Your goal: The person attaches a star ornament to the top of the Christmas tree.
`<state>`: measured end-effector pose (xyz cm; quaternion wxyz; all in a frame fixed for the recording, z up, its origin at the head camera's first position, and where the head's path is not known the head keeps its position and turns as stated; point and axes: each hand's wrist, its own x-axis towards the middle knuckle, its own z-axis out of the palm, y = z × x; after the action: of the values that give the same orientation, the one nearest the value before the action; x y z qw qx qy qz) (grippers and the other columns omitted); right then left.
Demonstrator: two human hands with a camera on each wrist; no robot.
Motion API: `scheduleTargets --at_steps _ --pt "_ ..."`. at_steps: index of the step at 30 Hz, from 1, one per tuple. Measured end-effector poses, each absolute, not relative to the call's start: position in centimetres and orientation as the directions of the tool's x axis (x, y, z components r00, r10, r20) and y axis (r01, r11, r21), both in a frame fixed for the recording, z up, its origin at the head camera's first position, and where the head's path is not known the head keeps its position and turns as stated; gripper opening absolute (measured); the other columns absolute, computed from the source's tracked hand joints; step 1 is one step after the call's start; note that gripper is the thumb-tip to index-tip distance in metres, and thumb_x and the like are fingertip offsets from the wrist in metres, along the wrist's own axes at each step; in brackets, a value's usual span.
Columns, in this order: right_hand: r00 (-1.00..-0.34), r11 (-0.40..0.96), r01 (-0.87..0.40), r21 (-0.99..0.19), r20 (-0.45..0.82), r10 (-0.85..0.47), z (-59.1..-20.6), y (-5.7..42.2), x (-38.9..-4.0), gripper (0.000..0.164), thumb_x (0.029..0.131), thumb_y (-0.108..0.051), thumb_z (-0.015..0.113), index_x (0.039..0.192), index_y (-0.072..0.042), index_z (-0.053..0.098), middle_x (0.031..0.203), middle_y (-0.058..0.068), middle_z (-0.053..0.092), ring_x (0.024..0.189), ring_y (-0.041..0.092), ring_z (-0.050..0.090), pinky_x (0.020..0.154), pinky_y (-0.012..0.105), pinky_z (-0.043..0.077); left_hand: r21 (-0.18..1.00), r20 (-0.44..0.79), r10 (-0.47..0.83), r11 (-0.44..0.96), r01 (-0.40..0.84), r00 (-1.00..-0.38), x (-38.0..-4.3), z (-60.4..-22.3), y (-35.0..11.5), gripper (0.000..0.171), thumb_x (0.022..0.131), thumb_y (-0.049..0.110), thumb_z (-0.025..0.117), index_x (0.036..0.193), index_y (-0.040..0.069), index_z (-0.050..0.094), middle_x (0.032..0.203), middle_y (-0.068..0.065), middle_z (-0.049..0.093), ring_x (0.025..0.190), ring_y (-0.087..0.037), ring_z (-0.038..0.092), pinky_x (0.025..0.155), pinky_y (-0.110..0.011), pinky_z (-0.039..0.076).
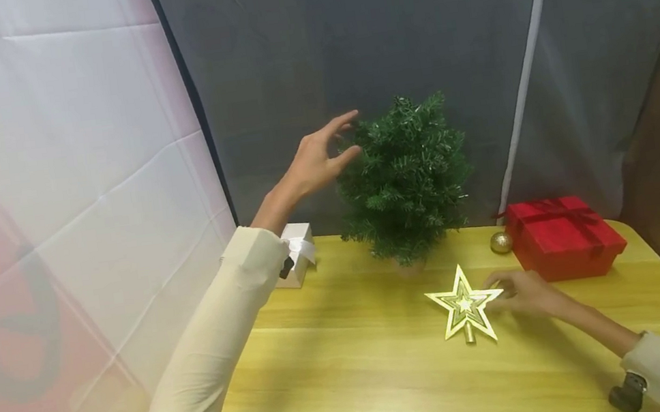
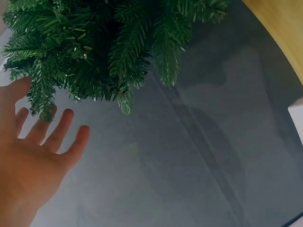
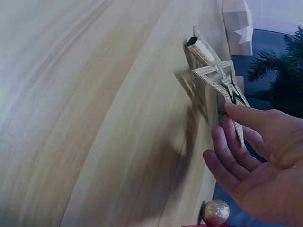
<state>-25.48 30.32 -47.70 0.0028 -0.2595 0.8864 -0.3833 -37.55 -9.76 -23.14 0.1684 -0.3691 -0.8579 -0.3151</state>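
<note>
A small green artificial Christmas tree (image 1: 409, 172) stands upright at the back of the table. My left hand (image 1: 324, 155) is raised at its upper left side, fingers spread and relaxed; in the left wrist view the hand (image 2: 35, 161) meets the outer branch tips (image 2: 42, 92) without gripping them. A gold star tree topper (image 1: 464, 304), with a short tube at its bottom, is held above the table in front of the tree. My right hand (image 1: 523, 292) pinches one of its points between thumb and fingers, as the right wrist view of the star (image 3: 218, 71) shows.
On the yellow wooden table (image 1: 351, 382), a red gift box (image 1: 565, 239) with a ribbon sits at the back right. Beside it lies a gold ball ornament (image 1: 501, 242). A white gift box (image 1: 297, 265) is partly behind my left forearm. Grey curtain (image 1: 370, 29) hangs behind.
</note>
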Motion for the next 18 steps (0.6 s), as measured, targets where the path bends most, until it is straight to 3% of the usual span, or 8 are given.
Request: scheduleTargets --at_steps 4,10,15,18 --pt "-0.903 0.676 -0.418 -0.606 0.198 -0.381 -47.3 29.6 -25.1 0.016 0.087 -0.016 0.085 0.1 -0.012 0.078 0.09 0.004 0.078 0.083 0.025 0.077 0.072 0.036 0.061 0.467 0.54 0.506 0.485 0.74 -0.672 -38.0 -23.3 -9.6 0.059 0.103 0.024 0.068 0.158 0.024 0.047 0.148 -0.01 0.058 0.129 -0.028 0.059 0.1 -0.045 0.054" --pt "-0.909 0.709 -0.411 -0.573 0.201 -0.365 -46.3 29.9 -24.9 0.011 0.09 -0.019 0.083 0.1 -0.015 0.08 0.085 0.0 0.078 0.079 0.017 0.076 0.07 0.032 0.058 0.497 0.538 0.48 0.483 0.721 -0.692 -38.3 -23.4 -9.2 0.055 0.102 0.023 0.07 0.154 0.027 0.053 0.143 -0.01 0.062 0.122 -0.024 0.064 0.096 -0.04 0.055" --pt "-0.923 0.712 -0.374 -0.594 0.164 -0.349 -45.2 30.5 -24.9 0.014 0.09 -0.018 0.082 0.103 -0.012 0.08 0.081 -0.001 0.078 0.077 0.015 0.076 0.069 0.03 0.054 0.504 0.545 0.462 0.486 0.714 -0.699 -38.4 -23.6 -9.0 0.05 0.101 0.025 0.072 0.148 0.022 0.059 0.137 -0.009 0.066 0.115 -0.023 0.066 0.091 -0.042 0.055" --pt "-0.927 0.696 -0.359 -0.622 0.148 -0.346 -44.2 31.3 -24.9 0.018 0.091 -0.017 0.082 0.106 -0.007 0.079 0.079 0.0 0.078 0.075 0.012 0.076 0.064 0.025 0.049 0.518 0.552 0.448 0.476 0.71 -0.703 -38.6 -23.7 -9.1 0.047 0.099 0.026 0.074 0.144 0.02 0.063 0.134 -0.008 0.068 0.117 -0.022 0.066 0.096 -0.044 0.054"
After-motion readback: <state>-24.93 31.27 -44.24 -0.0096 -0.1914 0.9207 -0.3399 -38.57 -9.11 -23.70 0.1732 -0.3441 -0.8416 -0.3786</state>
